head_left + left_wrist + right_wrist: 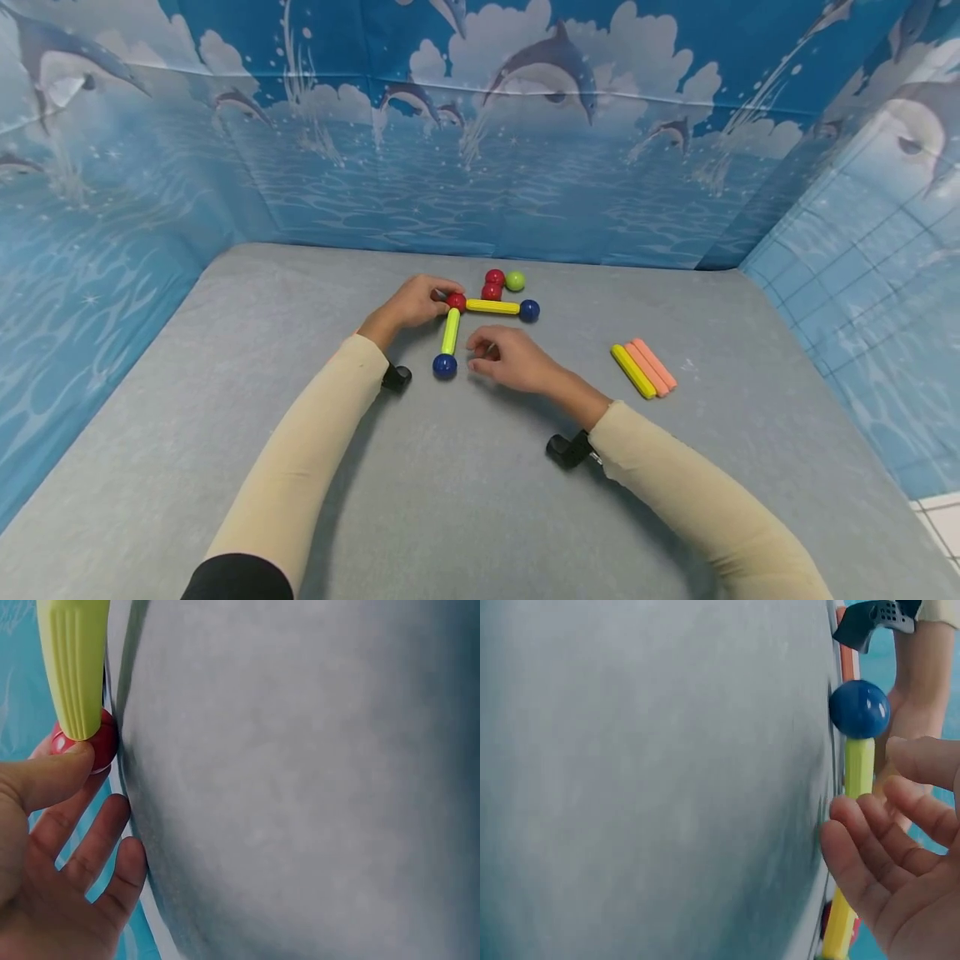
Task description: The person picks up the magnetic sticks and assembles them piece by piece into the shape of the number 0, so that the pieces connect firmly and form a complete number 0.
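Note:
My left hand [412, 302] pinches a red ball [456, 302] between thumb and fingers. From that ball a yellow-green rod [450, 332] runs toward me to a blue ball [445, 367]. A yellow rod [492, 307] goes right from it to a second blue ball [529, 311]. In the left wrist view the thumb lies on the red ball [105, 742] beside the end of the yellow-green rod [73, 667]. My right hand [510, 358], fingers loosely bent and holding nothing, hovers right of the yellow-green rod.
Behind the yellow rod sit two red balls [492, 285] and a green ball [515, 281]. At the right, a yellow rod [633, 372] lies beside two orange rods [654, 367] on the grey table [480, 508]. A dolphin-print curtain [480, 192] hangs around the table.

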Action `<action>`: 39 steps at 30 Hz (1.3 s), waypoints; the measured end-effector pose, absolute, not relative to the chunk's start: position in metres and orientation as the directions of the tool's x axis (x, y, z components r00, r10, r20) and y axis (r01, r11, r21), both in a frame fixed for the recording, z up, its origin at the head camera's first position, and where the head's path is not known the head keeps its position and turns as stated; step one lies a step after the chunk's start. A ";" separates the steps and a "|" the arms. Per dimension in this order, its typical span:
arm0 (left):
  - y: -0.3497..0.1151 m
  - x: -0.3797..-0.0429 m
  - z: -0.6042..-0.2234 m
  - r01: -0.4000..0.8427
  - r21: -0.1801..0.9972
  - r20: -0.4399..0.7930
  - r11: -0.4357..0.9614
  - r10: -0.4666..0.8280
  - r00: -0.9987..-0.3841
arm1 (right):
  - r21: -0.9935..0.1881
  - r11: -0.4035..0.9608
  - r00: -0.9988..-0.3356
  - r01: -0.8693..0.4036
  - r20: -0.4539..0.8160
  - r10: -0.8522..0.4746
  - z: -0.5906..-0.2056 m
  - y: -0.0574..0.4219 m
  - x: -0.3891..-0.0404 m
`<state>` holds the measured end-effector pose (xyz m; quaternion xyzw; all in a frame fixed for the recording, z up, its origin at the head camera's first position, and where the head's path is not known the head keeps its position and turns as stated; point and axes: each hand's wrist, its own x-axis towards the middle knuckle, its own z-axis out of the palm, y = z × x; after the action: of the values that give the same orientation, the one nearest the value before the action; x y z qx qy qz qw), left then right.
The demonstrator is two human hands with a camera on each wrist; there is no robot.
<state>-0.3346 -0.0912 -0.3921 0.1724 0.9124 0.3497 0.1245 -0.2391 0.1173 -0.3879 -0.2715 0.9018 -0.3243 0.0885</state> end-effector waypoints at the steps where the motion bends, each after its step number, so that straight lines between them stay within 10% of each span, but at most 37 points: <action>1: -0.092 -0.335 -0.392 0.224 0.680 -0.108 0.698 0.398 -0.911 | -0.621 0.651 -0.842 -0.438 0.029 -0.539 -0.387 0.119 -0.240; 12: -0.091 -0.335 -0.393 0.213 0.677 -0.115 0.705 0.387 -0.915 | -0.458 0.859 -0.973 -0.229 0.128 -0.191 -0.382 0.157 -0.277; 39: -0.090 -0.311 -0.381 -0.176 0.684 -0.439 0.708 0.207 -0.874 | -0.441 0.882 -0.978 -0.169 -0.037 -0.206 -0.390 0.166 -0.297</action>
<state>-0.3115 -0.0897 -0.3812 0.0087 0.8896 0.3818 0.2505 -0.2970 0.1657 -0.3902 -0.0968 0.9691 -0.2232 0.0414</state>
